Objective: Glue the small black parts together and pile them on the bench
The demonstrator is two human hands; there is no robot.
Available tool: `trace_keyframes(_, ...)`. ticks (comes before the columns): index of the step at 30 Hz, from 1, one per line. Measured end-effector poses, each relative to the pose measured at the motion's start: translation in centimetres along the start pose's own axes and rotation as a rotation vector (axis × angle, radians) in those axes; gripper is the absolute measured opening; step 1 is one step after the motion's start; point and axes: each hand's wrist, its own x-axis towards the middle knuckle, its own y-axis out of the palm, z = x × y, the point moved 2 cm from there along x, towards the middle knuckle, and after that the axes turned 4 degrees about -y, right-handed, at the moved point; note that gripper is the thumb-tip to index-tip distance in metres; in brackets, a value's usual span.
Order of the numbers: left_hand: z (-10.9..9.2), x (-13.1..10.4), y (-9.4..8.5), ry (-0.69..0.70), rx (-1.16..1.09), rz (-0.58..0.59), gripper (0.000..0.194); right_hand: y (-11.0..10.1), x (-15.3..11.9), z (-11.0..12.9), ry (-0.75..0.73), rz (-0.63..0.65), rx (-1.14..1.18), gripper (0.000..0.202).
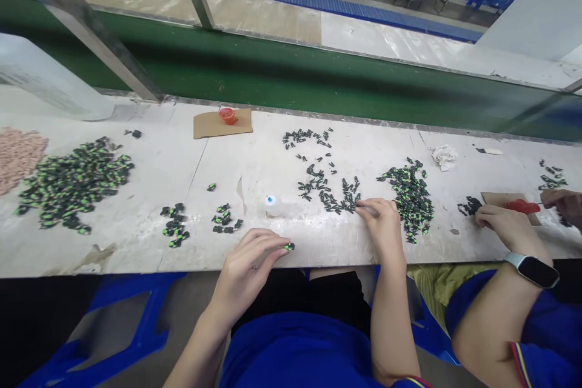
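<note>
Between the thumb and fingers of my left hand (249, 264) is a small black-and-green part (290, 247), held just above the table's front edge. My right hand (382, 227) reaches to a scatter of slim black pieces (334, 201). Its fingertips are pinched at the right end of that scatter; what lies between them is too small to make out. Right of this hand lies a heap of black-and-green parts (413, 200). A small white bottle with a blue tip (273, 205) stands between my hands. Two small groups of black-and-green parts (175, 224) lie left of my left hand.
Far left are a large black-and-green heap (77, 182) and a pinkish pile (18, 157). A red cup (228, 115) sits on cardboard (204, 126) at the back. Crumpled tissue (444, 157) lies to the right. A co-worker's hand (509, 227) works beside a red object (522, 206).
</note>
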Motion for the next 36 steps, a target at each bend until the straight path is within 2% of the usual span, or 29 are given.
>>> trace_keyframes(3,-0.4,0.4,0.7,-0.025,-0.038,-0.001,0.013,0.9,0.3,0.2,-0.005,0.0,-0.053,0.023)
trace_keyframes(6,-0.6,0.5,1.2,-0.092,-0.085,-0.021,0.01,0.9,0.2,1.0,-0.017,-0.076,-0.108,0.028)
trace_keyframes(9,-0.8,0.5,1.7,-0.172,-0.108,-0.037,0.009,0.4,-0.7,2.7,0.043,-0.123,-0.005,0.029)
trace_keyframes(11,-1.0,0.6,1.9,-0.19,-0.111,-0.046,0.01,0.2,-1.8,4.4,0.105,-0.065,0.157,0.027)
trace_keyframes(15,-1.1,0.9,2.2,-0.158,-0.069,-0.048,0.011,0.7,-4.4,8.3,0.066,0.203,0.47,0.025)
trace_keyframes(18,-1.0,1.0,2.3,-0.122,-0.028,-0.039,0.012,1.1,-5.5,9.9,0.027,0.238,0.536,0.024)
trace_keyframes(22,-1.0,0.8,2.5,-0.088,0.007,-0.037,0.015,1.5,-5.8,10.2,0.154,0.161,0.624,0.026)
trace_keyframes(25,-1.0,0.8,2.6,-0.066,0.003,-0.02,0.015,1.7,-5.7,10.0,0.215,0.174,0.65,0.027)
trace_keyframes(32,-1.1,1.0,2.5,-0.048,-0.063,0.022,0.017,1.6,-5.6,9.9,0.204,0.272,0.679,0.031)
trace_keyframes(36,-1.3,1.0,2.4,-0.043,-0.088,0.018,0.019,1.6,-5.6,9.9,0.19,0.278,0.74,0.029)
